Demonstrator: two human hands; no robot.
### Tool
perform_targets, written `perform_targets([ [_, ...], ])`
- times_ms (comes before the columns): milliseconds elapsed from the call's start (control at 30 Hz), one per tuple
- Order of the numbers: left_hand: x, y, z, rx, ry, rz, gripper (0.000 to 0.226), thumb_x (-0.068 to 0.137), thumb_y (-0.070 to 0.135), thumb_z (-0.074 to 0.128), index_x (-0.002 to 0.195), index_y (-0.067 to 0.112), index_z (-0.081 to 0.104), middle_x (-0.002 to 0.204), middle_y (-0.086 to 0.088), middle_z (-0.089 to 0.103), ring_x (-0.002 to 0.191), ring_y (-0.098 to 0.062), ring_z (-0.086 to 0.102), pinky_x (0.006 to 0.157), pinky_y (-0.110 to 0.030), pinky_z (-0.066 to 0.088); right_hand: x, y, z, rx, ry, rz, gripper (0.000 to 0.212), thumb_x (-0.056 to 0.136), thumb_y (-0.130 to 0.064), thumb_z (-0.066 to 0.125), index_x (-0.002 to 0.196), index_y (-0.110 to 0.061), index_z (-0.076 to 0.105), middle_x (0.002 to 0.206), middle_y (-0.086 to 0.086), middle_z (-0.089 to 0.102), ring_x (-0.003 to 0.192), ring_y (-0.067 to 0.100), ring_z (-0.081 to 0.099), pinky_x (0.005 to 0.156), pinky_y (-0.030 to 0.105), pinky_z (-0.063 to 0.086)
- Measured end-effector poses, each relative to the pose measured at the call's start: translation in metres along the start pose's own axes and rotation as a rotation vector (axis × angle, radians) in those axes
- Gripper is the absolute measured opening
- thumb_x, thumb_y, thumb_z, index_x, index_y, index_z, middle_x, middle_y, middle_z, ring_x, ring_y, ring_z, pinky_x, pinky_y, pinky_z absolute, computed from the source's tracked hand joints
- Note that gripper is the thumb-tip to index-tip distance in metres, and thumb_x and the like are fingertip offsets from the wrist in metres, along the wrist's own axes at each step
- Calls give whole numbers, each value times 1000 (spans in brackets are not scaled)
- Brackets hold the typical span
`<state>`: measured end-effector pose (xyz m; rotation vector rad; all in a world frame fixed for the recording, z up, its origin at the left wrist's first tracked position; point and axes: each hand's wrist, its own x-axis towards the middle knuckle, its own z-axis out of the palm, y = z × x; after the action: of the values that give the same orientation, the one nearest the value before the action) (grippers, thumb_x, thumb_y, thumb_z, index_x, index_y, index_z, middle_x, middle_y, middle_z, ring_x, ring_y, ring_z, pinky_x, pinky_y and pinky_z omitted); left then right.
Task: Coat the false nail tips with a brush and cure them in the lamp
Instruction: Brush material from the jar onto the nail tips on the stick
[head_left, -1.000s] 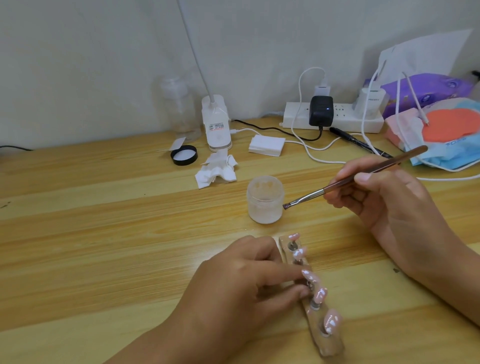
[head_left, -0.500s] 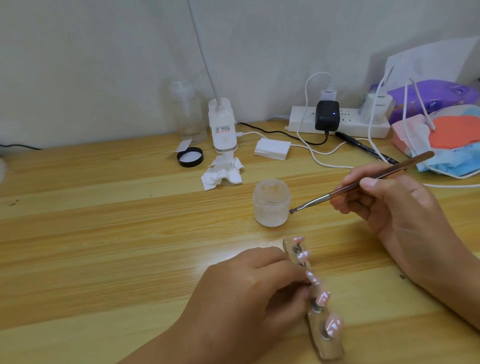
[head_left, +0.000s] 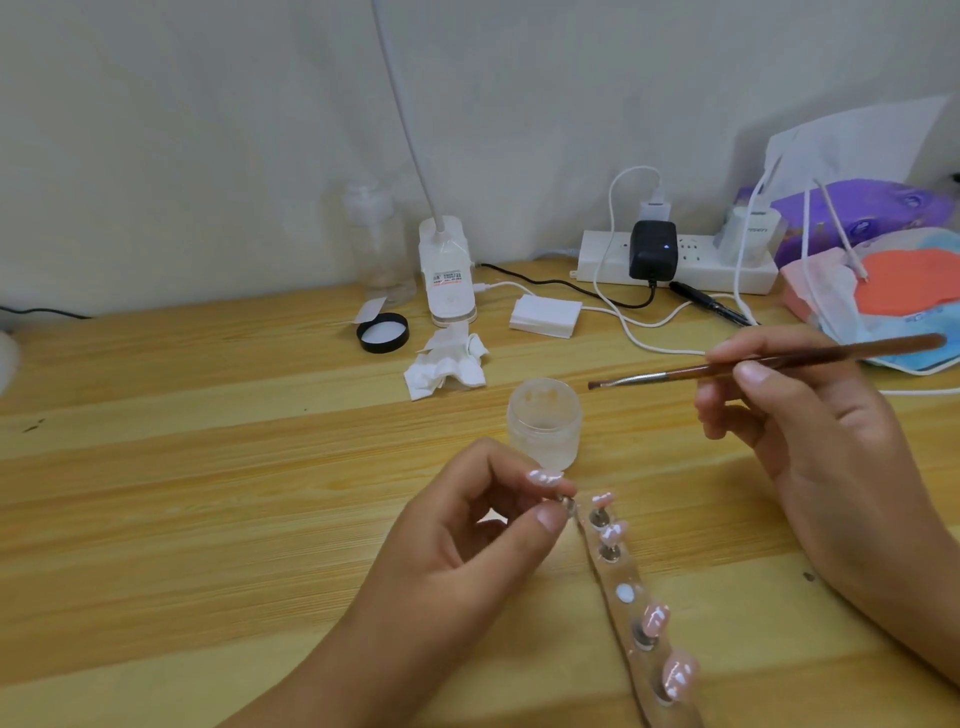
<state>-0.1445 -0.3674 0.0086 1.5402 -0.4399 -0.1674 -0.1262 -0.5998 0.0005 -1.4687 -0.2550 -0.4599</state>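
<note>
Left hand (head_left: 467, 545), lower centre: thumb and forefinger pinched together on the small peg under one pink nail tip (head_left: 545, 477). The peg is mostly hidden by my fingertips. It sits just left of the top end of the holder strip (head_left: 631, 577), and I can't tell if they touch.

Right hand (head_left: 810, 441), right side: thumb and fingers clamped on the brush (head_left: 691, 370) mid-handle. The brush is near level, bristles pointing left, in the air just up and right of the jar (head_left: 544, 426) and not touching it.

The jar is frosted and open, and stands on the table (head_left: 208, 467) at centre frame, just above my left fingertips.

The strip runs from centre to the lower right, carrying four more nail tips (head_left: 655, 619) on pegs, with one bare slot in the middle.

Further back, upper centre: white lamp (head_left: 447, 275) base, neck going up out of frame. A black lid (head_left: 383, 332) and crumpled tissue (head_left: 447, 366) lie beside it. Power strip (head_left: 597, 260) is against the wall, upper right.
</note>
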Motion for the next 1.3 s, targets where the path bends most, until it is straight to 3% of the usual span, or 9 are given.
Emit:
perform_targets([
  [133, 3, -2, -1, -64, -5, 24, 9, 72, 31, 70, 80, 25, 69, 88, 12, 61, 70, -4, 55, 62, -14, 44, -1, 2, 2, -49, 8, -50, 13, 94, -18, 56, 98, -25, 66, 80, -1, 63, 75, 15, 57, 68, 22, 50],
  [300, 5, -2, -6, -66, 72, -42, 13, 63, 38, 71, 72, 28, 70, 122, 19, 52, 98, 1, 60, 77, -12, 47, -4, 2, 5, -89, -15, -85, 15, 91, -26, 57, 100, -28, 69, 80, -3, 66, 77, 13, 60, 71, 20, 50],
  [400, 8, -3, -7, -108, 102, -73, 13, 63, 38, 70, 73, 29, 71, 137, 17, 46, 114, 5, 56, 83, -25, 51, -5, 3, 6, -97, -24, -101, 16, 93, -22, 58, 100, -30, 70, 79, -4, 66, 78, 11, 61, 74, 19, 50],
  [467, 10, -5, -7, -202, 106, -125, 17, 63, 36, 71, 78, 29, 74, 143, 11, 46, 127, -11, 52, 92, -39, 52, -5, 3, 5, -81, -42, -103, 18, 94, -22, 55, 101, -28, 70, 81, -1, 66, 80, 16, 60, 75, 22, 49],
  [667, 15, -6, -9, -496, 38, -234, 14, 68, 20, 72, 80, 14, 70, 135, 6, 59, 111, -32, 65, 85, -27, 55, -8, 2, 5, -77, -86, -90, 29, 94, -25, 43, 104, -27, 70, 83, 3, 65, 82, 24, 59, 78, 28, 48],
  [867, 13, -6, -10, -453, -9, -208, 10, 72, 19, 70, 81, 14, 69, 139, 14, 53, 117, -29, 62, 96, -32, 50, -12, -3, 9, -104, -111, -120, 20, 99, -34, 48, 104, -25, 65, 83, 2, 62, 82, 25, 59, 78, 34, 49],
  [1033, 13, -10, -10, -323, -50, -169, 11, 76, 25, 69, 84, 17, 68, 143, 18, 49, 127, -23, 54, 105, -42, 44, -14, -3, 13, -183, -191, -97, 21, 97, -12, 42, 105, -10, 62, 82, -1, 64, 81, 12, 60, 77, 17, 48],
  [1133, 10, -11, -10, -239, -81, -131, 6, 79, 28, 69, 83, 23, 68, 145, 21, 45, 127, -20, 53, 108, -47, 38, -13, -4, 13, -224, -217, -53, 24, 95, -14, 41, 106, -10, 62, 83, -1, 64, 80, 9, 59, 76, 15, 46],
  [1300, 9, -10, -8, -213, -109, -101, 3, 81, 23, 66, 83, 23, 68, 145, 22, 44, 120, -19, 60, 102, -25, 45, -12, -2, 11, -334, -251, -11, 21, 95, -22, 46, 103, -22, 65, 85, -5, 63, 83, 12, 60, 76, 16, 45],
])
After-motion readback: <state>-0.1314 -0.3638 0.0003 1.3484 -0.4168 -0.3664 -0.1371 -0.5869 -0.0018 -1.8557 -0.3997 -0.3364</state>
